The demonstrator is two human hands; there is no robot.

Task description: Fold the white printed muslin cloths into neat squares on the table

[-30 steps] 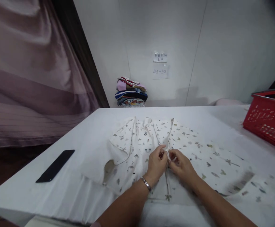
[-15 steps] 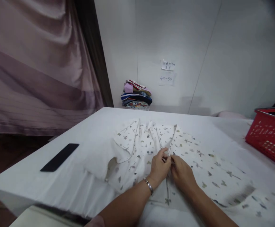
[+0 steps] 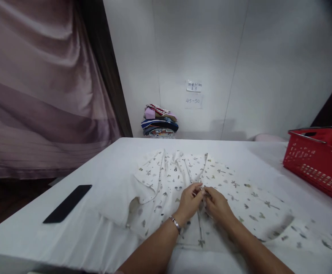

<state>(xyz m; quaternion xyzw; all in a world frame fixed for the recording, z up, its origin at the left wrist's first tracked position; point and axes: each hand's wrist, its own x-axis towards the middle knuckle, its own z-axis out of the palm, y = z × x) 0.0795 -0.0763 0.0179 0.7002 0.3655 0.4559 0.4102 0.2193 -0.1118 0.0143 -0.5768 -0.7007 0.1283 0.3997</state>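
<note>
The left hand point(image 3: 189, 202) and right hand point(image 3: 218, 203) pinch the printed white shirt point(image 3: 170, 190) at its front, left of a red basket point(image 3: 311, 163).

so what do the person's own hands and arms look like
The left hand is gloveless, with a shiny silver-toned bracelet at the wrist. The right hand is gloveless too, with nothing visible at its wrist. The forearms look uncovered where they show.

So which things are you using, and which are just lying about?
In use: patterned white shirt, pinched by left hand and right hand; white table underneath.

Seemingly just lying about, untouched: flat black object, red basket, folded cloth stack.
</note>
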